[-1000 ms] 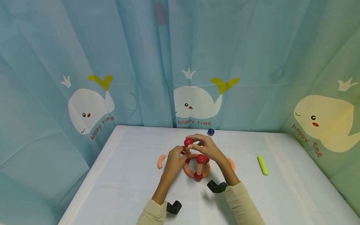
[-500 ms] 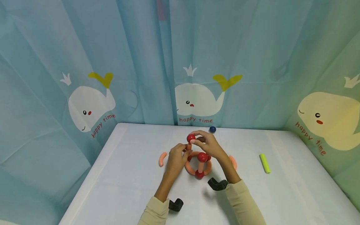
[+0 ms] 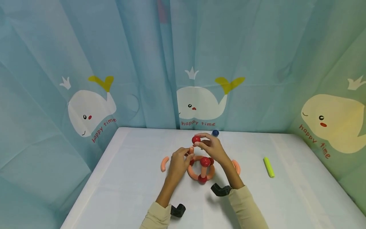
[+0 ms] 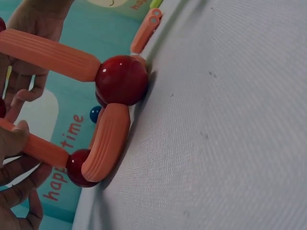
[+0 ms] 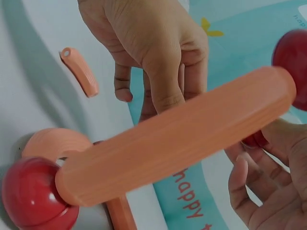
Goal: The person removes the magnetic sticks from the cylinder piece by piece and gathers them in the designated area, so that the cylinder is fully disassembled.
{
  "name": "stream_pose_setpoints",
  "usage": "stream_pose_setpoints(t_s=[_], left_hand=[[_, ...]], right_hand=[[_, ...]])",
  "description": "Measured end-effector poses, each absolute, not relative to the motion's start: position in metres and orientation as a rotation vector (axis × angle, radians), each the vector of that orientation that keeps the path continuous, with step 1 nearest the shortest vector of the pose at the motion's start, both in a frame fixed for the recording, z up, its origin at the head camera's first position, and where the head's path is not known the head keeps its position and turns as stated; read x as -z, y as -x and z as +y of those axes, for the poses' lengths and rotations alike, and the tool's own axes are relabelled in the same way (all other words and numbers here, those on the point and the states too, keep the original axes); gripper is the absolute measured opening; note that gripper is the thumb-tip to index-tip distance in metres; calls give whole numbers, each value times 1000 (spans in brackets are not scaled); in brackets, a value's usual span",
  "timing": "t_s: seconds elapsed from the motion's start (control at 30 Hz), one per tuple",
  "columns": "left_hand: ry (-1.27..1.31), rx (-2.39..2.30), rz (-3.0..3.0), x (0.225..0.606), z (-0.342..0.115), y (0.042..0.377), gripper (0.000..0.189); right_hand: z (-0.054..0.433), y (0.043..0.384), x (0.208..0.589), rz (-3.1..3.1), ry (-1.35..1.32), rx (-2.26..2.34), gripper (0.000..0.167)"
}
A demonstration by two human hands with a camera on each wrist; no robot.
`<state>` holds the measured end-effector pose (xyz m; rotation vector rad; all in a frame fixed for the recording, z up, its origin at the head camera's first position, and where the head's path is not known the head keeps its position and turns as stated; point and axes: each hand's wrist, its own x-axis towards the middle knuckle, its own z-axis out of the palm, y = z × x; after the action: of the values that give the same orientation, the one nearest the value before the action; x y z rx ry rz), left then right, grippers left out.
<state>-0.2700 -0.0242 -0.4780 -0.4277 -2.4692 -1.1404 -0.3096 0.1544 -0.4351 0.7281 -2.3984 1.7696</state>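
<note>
In the head view my left hand (image 3: 178,163) pinches an upright orange stick (image 3: 191,150), which rises from a ring (image 3: 193,174) of curved orange pieces joined by red balls. My right hand (image 3: 213,149) holds a red ball (image 3: 196,139) between thumb and fingers, just above and right of the stick's top, apart from it. Nearer the front of the ring, a second orange stick (image 3: 204,172) stands with a red ball (image 3: 205,161) on top. The left wrist view shows the left fingers (image 4: 21,172) around the pinched stick, low above its lower ball (image 4: 80,167).
Loose curved orange pieces lie left (image 3: 164,164) and right (image 3: 236,167) of the ring, the right one partly behind the forearm. A dark blue ball (image 3: 215,133) sits at the table's back edge. Farther right lies a yellow-green stick (image 3: 268,167). A curtain (image 3: 154,63) hangs behind.
The right hand has lifted the red ball off the top of the upright stick, up and slightly right, so a gap now shows. The left hand keeps its pinch on the stick.
</note>
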Motion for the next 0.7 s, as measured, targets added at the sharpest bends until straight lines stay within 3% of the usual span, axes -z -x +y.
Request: stream_pose_setpoints(t_s=[0.43,0.7], left_hand=[[399,1141,-2510,478,-26,268,20],[381,1131,-2580,476,-29,269,34]], right_hand=[[193,326,445,-2408,-135,-1899,50],[228,352,458,-2535,155,-1692,50]])
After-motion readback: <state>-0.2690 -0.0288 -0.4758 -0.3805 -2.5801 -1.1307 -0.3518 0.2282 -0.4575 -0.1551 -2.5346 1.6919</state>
